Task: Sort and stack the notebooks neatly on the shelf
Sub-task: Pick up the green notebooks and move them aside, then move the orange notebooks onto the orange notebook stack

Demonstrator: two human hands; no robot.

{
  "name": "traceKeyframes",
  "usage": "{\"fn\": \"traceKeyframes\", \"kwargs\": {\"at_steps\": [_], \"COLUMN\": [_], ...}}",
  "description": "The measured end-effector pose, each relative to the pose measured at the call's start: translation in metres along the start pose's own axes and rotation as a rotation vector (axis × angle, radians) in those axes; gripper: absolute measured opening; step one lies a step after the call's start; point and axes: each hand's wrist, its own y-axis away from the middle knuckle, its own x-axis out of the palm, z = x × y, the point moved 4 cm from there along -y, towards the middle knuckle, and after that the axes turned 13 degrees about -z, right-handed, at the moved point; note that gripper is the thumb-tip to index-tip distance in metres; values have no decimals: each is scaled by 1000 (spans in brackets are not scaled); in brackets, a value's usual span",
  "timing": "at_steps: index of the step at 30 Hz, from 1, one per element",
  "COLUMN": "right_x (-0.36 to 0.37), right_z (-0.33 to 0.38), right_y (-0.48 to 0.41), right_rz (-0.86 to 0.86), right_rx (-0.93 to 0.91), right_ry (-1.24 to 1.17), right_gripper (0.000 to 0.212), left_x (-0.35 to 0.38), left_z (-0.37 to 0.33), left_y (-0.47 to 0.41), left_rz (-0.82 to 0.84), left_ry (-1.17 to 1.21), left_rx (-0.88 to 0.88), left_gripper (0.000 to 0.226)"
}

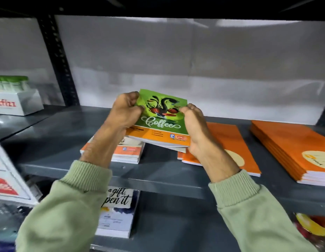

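A small bundle of notebooks with a green "Coffee" cover (160, 118) is gripped above the grey metal shelf (67, 142), the left hand (124, 111) and right hand (194, 124) closed on its sides. Orange notebook stacks (292, 148) lie to the right.
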Motion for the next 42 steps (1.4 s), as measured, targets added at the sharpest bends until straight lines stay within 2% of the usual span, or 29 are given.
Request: {"fn": "traceKeyframes", "kwargs": {"at_steps": [1,4,7,11,15,16,18,20,25,26,28,30,34,36,39,42], "right_x": [10,43,74,93,89,84,68,41,-55,-73,-111,-141,-175,-178,-183,-184], "right_z": [0,-11,-30,-45,-43,-39,-24,-5,23,24,21,14,-7,-13,-13,-16], "right_y": [3,14,24,31,27,24,12,-2,-33,-36,-43,-46,-43,-42,-44,-49], "right_rz": [8,40,97,69,121,129,123,73,-81,-113,-173,-215,-182,-182,-221,-203], "right_rx": [-41,-56,-47,-71,-75,-95,-172,-213,-187,-175,-147,-132,-126,-133,-126,-96], "right_ry": [51,150,207,525,554,541,543,546,454,458,502,576,733,770,647,557], "right_gripper": [13,16,31,70,73,75,81,83,86,86,85,83,71,69,70,50], "left_x": [-10,-38,-61,-72,-71,-69,-54,-25,70,86,114,134,162,165,168,165], "left_z": [6,27,60,91,85,77,55,31,-1,0,8,20,39,38,37,31], "left_y": [-6,-17,-22,-22,-25,-26,-20,-13,17,24,41,57,80,84,85,85], "left_rz": [6,-28,-60,-63,-8,-33,-78,-52,135,172,230,274,435,427,349,288], "left_ry": [-22,-106,-210,-356,-606,-664,-634,-498,-271,-275,-376,-461,-579,-591,-509,-344], "left_rx": [-14,-28,-117,-146,-89,-31,98,174,115,92,84,66,-20,-10,-63,-82], "left_gripper": [40,38,31,33,17,28,54,59,40,47,58,57,66,67,45,39]}}
